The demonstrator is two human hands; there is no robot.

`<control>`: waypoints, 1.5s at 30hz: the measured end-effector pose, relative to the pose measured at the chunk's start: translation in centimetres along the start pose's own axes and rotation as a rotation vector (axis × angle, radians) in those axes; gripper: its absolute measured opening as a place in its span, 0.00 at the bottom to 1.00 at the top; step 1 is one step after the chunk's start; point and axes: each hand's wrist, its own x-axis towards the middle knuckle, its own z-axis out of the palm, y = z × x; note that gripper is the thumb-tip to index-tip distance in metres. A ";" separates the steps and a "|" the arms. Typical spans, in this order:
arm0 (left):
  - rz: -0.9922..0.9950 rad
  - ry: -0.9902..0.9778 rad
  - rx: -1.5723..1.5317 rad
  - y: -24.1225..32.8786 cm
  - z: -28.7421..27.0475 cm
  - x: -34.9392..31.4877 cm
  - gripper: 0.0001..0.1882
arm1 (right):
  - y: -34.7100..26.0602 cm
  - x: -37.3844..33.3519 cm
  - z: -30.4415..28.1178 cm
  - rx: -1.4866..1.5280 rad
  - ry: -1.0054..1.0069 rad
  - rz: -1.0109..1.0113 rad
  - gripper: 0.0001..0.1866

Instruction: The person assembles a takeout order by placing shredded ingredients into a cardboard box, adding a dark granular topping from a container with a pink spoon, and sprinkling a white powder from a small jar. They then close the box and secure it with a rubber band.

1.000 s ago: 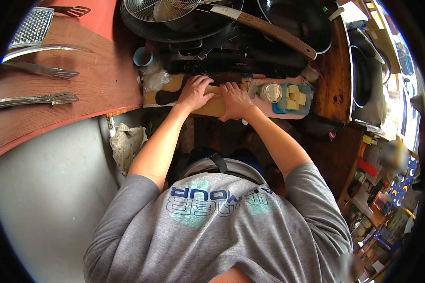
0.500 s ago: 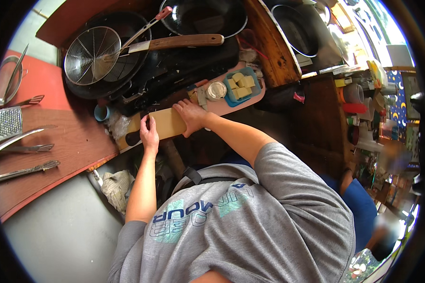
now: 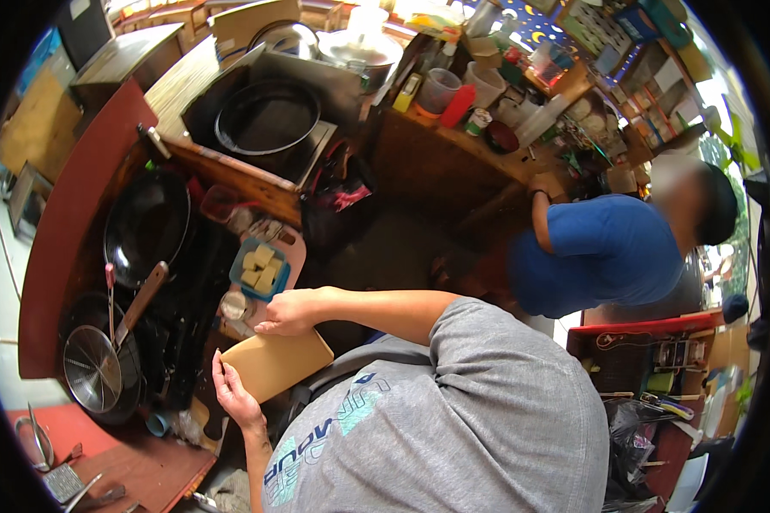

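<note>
A tan, flat rectangular slab (image 3: 281,361) is held between my two hands close to my body; I cannot tell its exact kind. My left hand (image 3: 238,395) grips its left edge, fingers close together. At the far edge, near the top corner, my right hand (image 3: 289,312) is closed on it, with the fingertips partly hidden. Just beyond my right hand stands a blue tub (image 3: 269,293) holding several pale yellow blocks (image 3: 261,267). A small jar with a whitish top (image 3: 234,305) sits beside the tub.
Left, a wire skimmer (image 3: 92,368) lies across a pan, near a black wok (image 3: 148,227). A red-brown table (image 3: 158,462) with utensils is at lower left. Another black pan (image 3: 267,118) rests beyond. On the right a person in a blue shirt (image 3: 612,252) stands by a crowded counter (image 3: 453,141).
My view has swung to the right, bringing the person in blue fully into sight. The tan slab has come off the counter's edge toward my body, with both hands still on it.
</note>
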 end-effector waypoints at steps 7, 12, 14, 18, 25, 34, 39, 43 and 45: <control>-0.097 -0.496 -0.118 2.5 19.2 5.7 0.22 | 8.0 -17.0 -9.8 0.111 0.259 0.267 0.36; -0.157 -0.713 -0.085 2.8 36.5 7.7 0.11 | 15.7 -29.8 -15.9 0.165 0.398 0.380 0.34; -0.143 -0.824 -0.082 3.2 43.5 8.2 0.10 | 18.2 -34.7 -17.5 0.192 0.516 0.453 0.32; -0.056 -1.005 -0.058 5.0 54.9 8.1 0.12 | 21.4 -43.7 -18.9 0.139 0.737 0.635 0.30; -0.299 -1.243 -0.002 6.5 68.3 7.8 0.16 | 25.2 -51.6 -17.1 0.286 1.256 0.672 0.26; -0.283 -1.524 0.005 7.6 82.8 11.3 0.15 | 29.0 -54.4 -21.0 0.551 1.607 0.831 0.23; -0.325 -1.508 -0.066 9.9 90.3 16.8 0.15 | 33.0 -54.7 -30.5 0.351 1.789 0.811 0.20; -0.284 -1.448 -0.067 12.4 94.1 21.4 0.14 | 35.7 -57.2 -39.2 0.133 1.859 0.779 0.19; -0.323 -1.433 -0.100 13.6 95.0 23.3 0.13 | 36.3 -59.1 -43.0 0.135 1.895 0.774 0.19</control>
